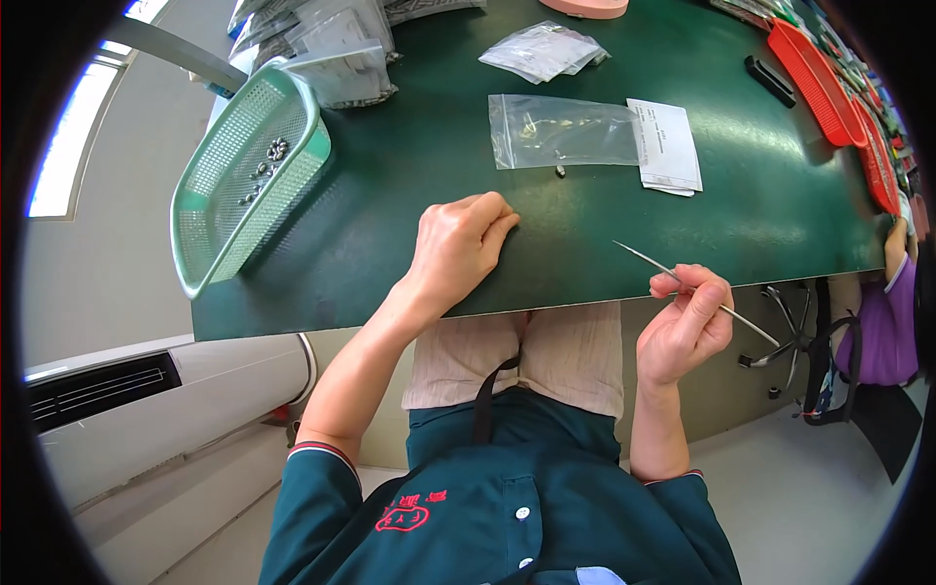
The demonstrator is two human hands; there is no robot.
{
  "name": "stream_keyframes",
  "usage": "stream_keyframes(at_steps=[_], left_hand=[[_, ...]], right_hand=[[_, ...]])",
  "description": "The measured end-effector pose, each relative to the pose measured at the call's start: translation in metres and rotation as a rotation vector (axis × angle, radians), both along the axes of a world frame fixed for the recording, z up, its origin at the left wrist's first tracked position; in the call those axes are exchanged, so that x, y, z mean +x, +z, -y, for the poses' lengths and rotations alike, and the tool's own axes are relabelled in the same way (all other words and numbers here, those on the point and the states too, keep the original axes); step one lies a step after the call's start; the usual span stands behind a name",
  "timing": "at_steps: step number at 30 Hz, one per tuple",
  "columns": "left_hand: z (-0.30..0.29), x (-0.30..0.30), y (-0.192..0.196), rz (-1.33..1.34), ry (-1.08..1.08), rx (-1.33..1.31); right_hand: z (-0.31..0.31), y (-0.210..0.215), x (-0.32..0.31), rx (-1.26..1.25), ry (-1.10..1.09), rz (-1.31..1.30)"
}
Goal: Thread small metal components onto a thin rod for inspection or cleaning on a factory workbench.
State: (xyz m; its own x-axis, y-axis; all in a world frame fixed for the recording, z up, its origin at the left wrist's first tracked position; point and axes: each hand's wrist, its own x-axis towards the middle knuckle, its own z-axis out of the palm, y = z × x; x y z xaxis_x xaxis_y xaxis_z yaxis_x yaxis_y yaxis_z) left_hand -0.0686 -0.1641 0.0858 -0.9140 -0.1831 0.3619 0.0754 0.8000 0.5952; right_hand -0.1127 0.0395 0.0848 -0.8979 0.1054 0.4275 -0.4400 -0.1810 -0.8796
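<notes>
My left hand (458, 244) is closed and rests on the green tabletop near its front edge, thumb and fingers pressed together; whatever they may hold is hidden. In my right hand (687, 327), held in front of the table's edge, is a thin metal pick (749, 320) pinched between thumb and fingers. Its pointed tip aims up and left over the table. Beyond the left hand lies a small shiny metal piece (561, 172), just below a clear plastic bag (561, 132). White folded paper sheets (667, 146) touch the bag's right end.
On the left stands a pale green basket (216, 161) with several small metal pieces (265, 171). Bagged packets (341, 58) pile behind it. More clear bags (544, 51) lie at the back. A black object (770, 81) and red baskets (817, 83) are right, near a person in purple (882, 327).
</notes>
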Motion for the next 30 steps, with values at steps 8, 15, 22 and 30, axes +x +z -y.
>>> stream_keyframes(at_steps=[8,15,22,30], left_hand=[[0.001,0.009,0.005,-0.048,0.013,0.095],[0.000,0.011,0.004,-0.110,0.024,0.072],[0.010,0.014,-0.001,0.022,-0.017,0.079],[0.020,0.014,0.016,0.106,0.054,0.528]], right_hand=[[0.001,-0.003,0.005,0.167,0.113,-0.074],[0.001,-0.005,0.009,0.141,0.113,-0.033],[0.005,-0.003,0.011,0.227,0.111,-0.096],[0.017,0.041,-0.007,0.451,0.132,-0.315]])
